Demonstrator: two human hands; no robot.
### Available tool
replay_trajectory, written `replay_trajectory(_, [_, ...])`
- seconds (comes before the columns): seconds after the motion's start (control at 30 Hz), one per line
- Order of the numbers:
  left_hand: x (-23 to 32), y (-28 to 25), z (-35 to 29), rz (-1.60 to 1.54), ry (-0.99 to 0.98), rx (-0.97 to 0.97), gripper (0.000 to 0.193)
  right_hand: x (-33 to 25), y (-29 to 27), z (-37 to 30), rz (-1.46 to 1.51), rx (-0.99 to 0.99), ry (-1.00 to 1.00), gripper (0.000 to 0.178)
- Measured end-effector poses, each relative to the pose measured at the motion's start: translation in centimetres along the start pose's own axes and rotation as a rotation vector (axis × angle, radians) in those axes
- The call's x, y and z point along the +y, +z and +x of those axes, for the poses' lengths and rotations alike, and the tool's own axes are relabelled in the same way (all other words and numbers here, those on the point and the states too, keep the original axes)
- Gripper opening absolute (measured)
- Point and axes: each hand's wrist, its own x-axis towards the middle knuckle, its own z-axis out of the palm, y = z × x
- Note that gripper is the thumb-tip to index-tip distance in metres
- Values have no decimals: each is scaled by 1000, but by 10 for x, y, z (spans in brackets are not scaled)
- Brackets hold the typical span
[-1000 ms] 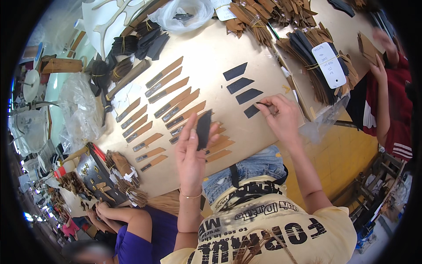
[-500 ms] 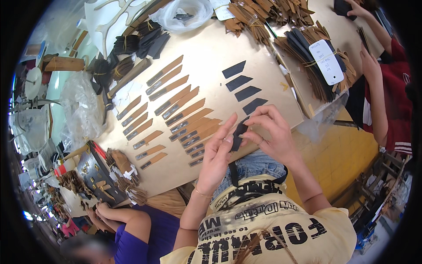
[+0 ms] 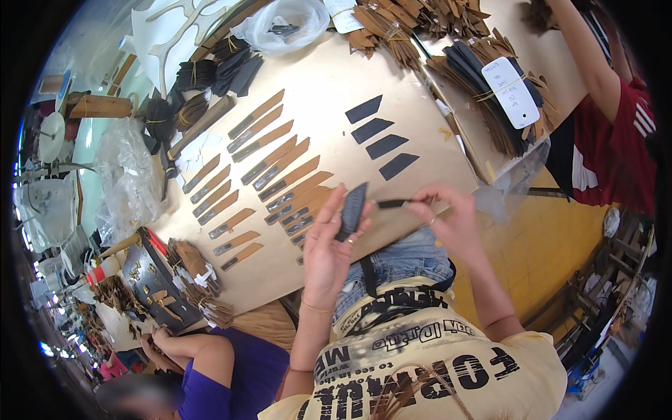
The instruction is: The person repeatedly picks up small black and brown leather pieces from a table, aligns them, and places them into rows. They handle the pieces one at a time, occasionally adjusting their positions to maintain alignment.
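A black leather strip (image 3: 353,208) with a slanted tip stands upright in my left hand (image 3: 327,239), its fingers and thumb closed around it. Just to its right, my right hand (image 3: 448,213) pinches the end of a narrow dark strip (image 3: 393,204), which points back at the left hand. The two pieces look slightly apart. Beyond my hands lie several flat black slanted pieces (image 3: 386,145) in a slanting column. To the left, several brown leather strips (image 3: 282,157) with dark, shiny ends are laid out in rows, some overlapping.
Tied bundles of brown and black strips (image 3: 483,91), one under a white tag (image 3: 511,92), lie at the far right. A clear plastic bag (image 3: 283,28) and a hammer (image 3: 199,129) rest farther back. A person in purple (image 3: 241,371) is at left, another in red (image 3: 616,147) at right.
My hands were together on the black piece; the right has drawn away to the right with the narrow strip. The left has turned its strip upright. The person in red has shifted their arms.
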Motion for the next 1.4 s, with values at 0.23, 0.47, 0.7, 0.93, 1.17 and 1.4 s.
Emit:
replay_trajectory(0.23, [14,-12,-4,133,219,20,45,27,-3,15,-291,-3,157,16])
replay_trajectory(0.47, [1,6,-6,138,132,-30,46,26,3,17,-440,109,51,20])
replay_trajectory(0.7, [-14,22,-7,178,47,-125,47,-7,3,2,-190,61,-153,31])
replay_trajectory(0.93, [-11,20,-10,113,-47,-169,47,-10,11,-6,-202,15,-235,30])
replay_trajectory(1.17, [-16,20,-11,57,-69,-122,46,-3,18,-14,-265,120,-346,29])
replay_trajectory(1.4, [-15,26,-17,182,-11,-156,45,-5,10,-15,-213,-42,-235,31])
